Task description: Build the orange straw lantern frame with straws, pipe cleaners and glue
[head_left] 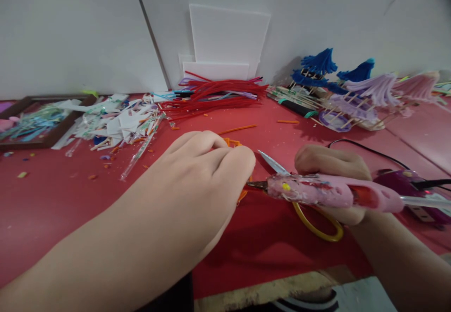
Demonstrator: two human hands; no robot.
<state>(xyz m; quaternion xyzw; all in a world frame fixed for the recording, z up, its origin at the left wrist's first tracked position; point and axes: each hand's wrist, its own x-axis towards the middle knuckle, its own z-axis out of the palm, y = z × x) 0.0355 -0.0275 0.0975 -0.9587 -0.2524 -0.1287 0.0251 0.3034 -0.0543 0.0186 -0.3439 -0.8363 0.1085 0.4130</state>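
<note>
My right hand (333,164) is wrapped round a pink glue gun (317,191), whose dark nozzle points left. A clear glue stick (423,202) sticks out of its back end. My left hand (207,175) is closed, back of the hand up, over a small orange piece (230,142). Parts of that orange piece show beyond the knuckles and beside the nozzle tip; the fingertips are hidden. Scissors (273,161) with yellow handles lie partly beneath the glue gun, blades toward the far left.
Red pipe cleaners (218,91) lie at the back near white boards (229,35). Scraps (123,121) and a brown frame (45,138) are at left. Blue and lilac stick models (352,100) stand at right, above a purple power strip (398,180) and a black cable (373,148).
</note>
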